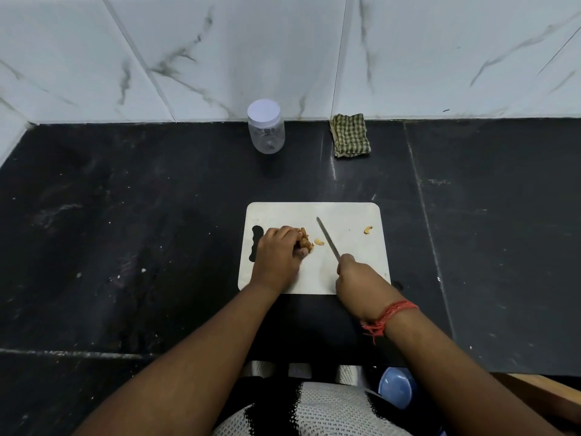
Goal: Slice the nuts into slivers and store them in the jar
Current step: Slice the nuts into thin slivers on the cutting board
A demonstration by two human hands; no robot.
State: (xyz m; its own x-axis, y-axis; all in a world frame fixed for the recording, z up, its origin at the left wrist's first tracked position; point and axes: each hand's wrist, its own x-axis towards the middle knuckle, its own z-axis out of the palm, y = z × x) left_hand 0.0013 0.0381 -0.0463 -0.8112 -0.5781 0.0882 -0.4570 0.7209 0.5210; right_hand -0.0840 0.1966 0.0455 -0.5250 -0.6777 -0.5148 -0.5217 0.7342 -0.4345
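Observation:
A white cutting board [345,272] lies on the black counter in front of me. My left hand [278,256] rests on its left part with fingers curled round a small heap of brown nuts [306,242]. One nut piece [319,242] lies just right of the heap, and another nut piece [368,229] sits near the board's right edge. My right hand [358,278] grips the handle of a knife [328,239], whose thin blade points up and left across the board, apart from the nuts. A clear plastic jar [267,133] with a white lid on stands at the back by the wall.
A folded green checked cloth [350,135] lies right of the jar against the marble-tiled wall. The black counter [125,231] stretches wide on both sides of the board. A blue round object [397,387] sits below the counter's front edge.

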